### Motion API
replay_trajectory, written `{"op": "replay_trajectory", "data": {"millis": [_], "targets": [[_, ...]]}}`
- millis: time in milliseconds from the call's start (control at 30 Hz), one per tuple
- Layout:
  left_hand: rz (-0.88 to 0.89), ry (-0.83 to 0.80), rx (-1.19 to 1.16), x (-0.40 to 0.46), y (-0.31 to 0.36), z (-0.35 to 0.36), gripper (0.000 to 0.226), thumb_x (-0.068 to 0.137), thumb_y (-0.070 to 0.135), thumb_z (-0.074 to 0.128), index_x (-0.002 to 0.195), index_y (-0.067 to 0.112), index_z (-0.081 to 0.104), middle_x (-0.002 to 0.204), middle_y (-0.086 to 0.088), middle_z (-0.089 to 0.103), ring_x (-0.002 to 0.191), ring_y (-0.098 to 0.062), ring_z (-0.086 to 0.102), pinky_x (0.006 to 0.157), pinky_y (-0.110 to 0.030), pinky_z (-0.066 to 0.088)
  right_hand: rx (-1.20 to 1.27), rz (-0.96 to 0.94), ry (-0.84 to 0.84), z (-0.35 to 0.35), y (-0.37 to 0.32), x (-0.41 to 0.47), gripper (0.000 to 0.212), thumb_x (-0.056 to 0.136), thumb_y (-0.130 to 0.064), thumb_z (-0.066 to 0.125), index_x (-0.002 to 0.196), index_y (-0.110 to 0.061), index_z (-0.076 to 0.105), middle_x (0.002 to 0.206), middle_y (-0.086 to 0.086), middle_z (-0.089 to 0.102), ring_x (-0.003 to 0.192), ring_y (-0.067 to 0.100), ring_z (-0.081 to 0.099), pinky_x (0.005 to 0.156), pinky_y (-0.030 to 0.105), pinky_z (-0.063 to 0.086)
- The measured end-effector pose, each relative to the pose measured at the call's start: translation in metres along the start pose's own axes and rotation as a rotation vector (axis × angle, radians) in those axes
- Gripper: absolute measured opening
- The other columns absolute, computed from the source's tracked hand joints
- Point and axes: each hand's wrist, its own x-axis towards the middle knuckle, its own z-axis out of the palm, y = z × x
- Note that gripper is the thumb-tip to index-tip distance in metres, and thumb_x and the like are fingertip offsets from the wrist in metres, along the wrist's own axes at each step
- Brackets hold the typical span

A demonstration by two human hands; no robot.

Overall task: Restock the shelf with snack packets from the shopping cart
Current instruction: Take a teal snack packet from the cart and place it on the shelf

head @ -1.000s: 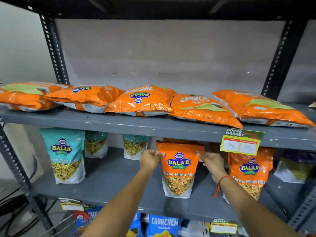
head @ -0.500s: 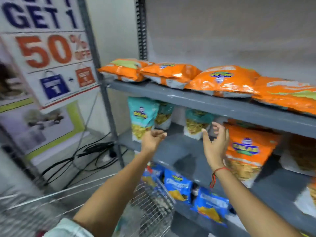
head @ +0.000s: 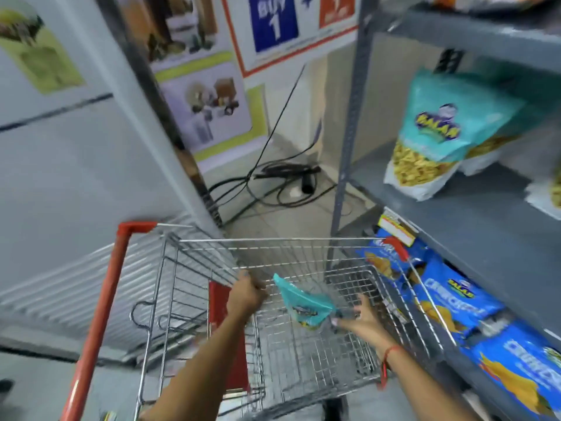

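Observation:
A small teal snack packet (head: 303,305) sits tilted inside the wire shopping cart (head: 273,240), near its far wall. My left hand (head: 246,296) is curled at the packet's upper left corner and seems to pinch it; motion blur hides the exact grip. At the packet's right edge my right hand (head: 362,319) has its fingers spread, the thumb close to the packet. The grey metal shelf (head: 485,214) stands to the right, with a larger teal packet (head: 434,138) upright on its middle level.
Blue chip packets (head: 449,296) line the shelf's bottom level beside the cart. The cart's red handle bar (head: 103,299) is at the left. Black cables (head: 282,177) lie on the floor beyond the cart. Posters (head: 209,107) cover the wall behind.
My view swung left and down from the shelf to the cart. Both hands left the orange packet on the shelf and dropped into the cart, onto a teal packet.

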Motion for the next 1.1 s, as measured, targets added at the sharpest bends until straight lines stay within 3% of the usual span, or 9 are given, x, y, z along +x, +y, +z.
{"op": "replay_trajectory", "data": {"millis": [133,233,400,567,733,833,900,1000,1100], "targets": [[-0.012,-0.097,-0.087,0.013,-0.007,0.045,0.052,0.074,0.014,0.076,0.123,0.017,0.059,0.115,-0.012,0.069,0.102,-0.028,0.065,0.091,-0.039,0.055,-0.054,-0.002,-0.011,0.026,0.053,0.053,0.098,0.053,-0.029,0.090,0.135,-0.028,0.036,0.121,0.008,0.058,0.109,0.026,0.060,0.090,0.050,0.055],[0.005,-0.141,-0.208,0.029,-0.002,0.064,0.070,0.076,-0.003,0.070,0.139,0.012,0.044,0.132,-0.014,0.058,0.106,-0.026,0.059,0.087,-0.033,0.052,-0.025,-0.063,0.057,0.036,0.045,0.065,0.066,0.067,-0.005,0.082,0.125,-0.017,0.053,0.114,0.006,0.064,0.100,0.023,0.064,0.082,0.040,0.059],[-0.033,-0.023,-0.197,0.057,0.000,0.082,0.034,0.080,0.016,0.072,0.113,0.012,0.066,0.111,-0.009,0.073,0.093,-0.021,0.068,0.081,-0.032,0.054,-0.105,-0.104,0.175,0.035,0.048,0.089,0.033,0.071,0.001,0.076,0.094,-0.023,0.070,0.082,0.004,0.072,0.076,0.027,0.070,0.063,0.036,0.061],[-0.028,0.038,-0.107,0.062,0.007,0.081,0.016,0.085,0.019,0.063,0.098,0.018,0.073,0.093,-0.003,0.078,0.082,-0.024,0.072,0.074,-0.039,0.060,-0.118,-0.137,0.250,0.029,0.052,0.090,0.016,0.077,-0.011,0.074,0.091,-0.016,0.072,0.072,0.004,0.071,0.060,0.018,0.065,0.051,0.039,0.058],[0.117,0.031,-0.063,0.051,0.025,0.079,0.018,0.085,0.023,0.059,0.100,0.025,0.068,0.094,-0.004,0.077,0.087,-0.027,0.070,0.077,-0.039,0.058,0.064,-0.071,0.305,0.009,0.042,0.065,0.018,0.082,-0.020,0.070,0.098,-0.014,0.070,0.071,0.004,0.071,0.050,0.017,0.064,0.043,0.034,0.054],[0.274,0.011,-0.133,0.037,0.043,0.070,0.020,0.083,0.033,0.057,0.100,0.026,0.066,0.094,-0.001,0.077,0.087,-0.024,0.071,0.078,-0.042,0.058,0.132,-0.150,0.378,-0.012,0.021,0.035,0.014,0.084,-0.007,0.066,0.096,-0.002,0.070,0.062,-0.003,0.070,0.044,-0.006,0.058,0.043,0.011,0.045],[0.374,0.019,-0.174,0.025,0.061,0.062,0.026,0.081,0.041,0.056,0.097,0.024,0.067,0.093,-0.002,0.077,0.088,-0.024,0.071,0.078,-0.042,0.058,0.148,-0.198,0.448,-0.029,0.005,0.008,0.008,0.083,-0.007,0.067,0.081,-0.001,0.070,0.041,-0.011,0.061,0.041,-0.008,0.053,0.048,0.019,0.045],[0.505,0.007,-0.378,-0.012,0.105,0.039,0.018,0.081,0.039,0.062,0.082,0.022,0.067,0.086,0.001,0.076,0.080,-0.016,0.070,0.078,-0.036,0.056,0.170,-0.285,0.583,-0.057,-0.009,-0.032,0.040,0.073,-0.041,0.070,0.058,-0.005,0.065,0.058,0.015,0.069,0.055,0.012,0.056,0.058,0.047,0.048],[0.680,-0.064,-0.513,-0.048,0.157,0.012,0.013,0.080,0.030,0.064,0.079,0.018,0.069,0.080,-0.001,0.075,0.072,-0.003,0.062,0.074,-0.033,0.051,0.197,-0.364,0.717,-0.088,-0.034,-0.080,0.032,0.081,-0.021,0.071,0.051,-0.016,0.061,0.059,0.010,0.069,0.060,0.015,0.057,0.060,0.041,0.049]]}}
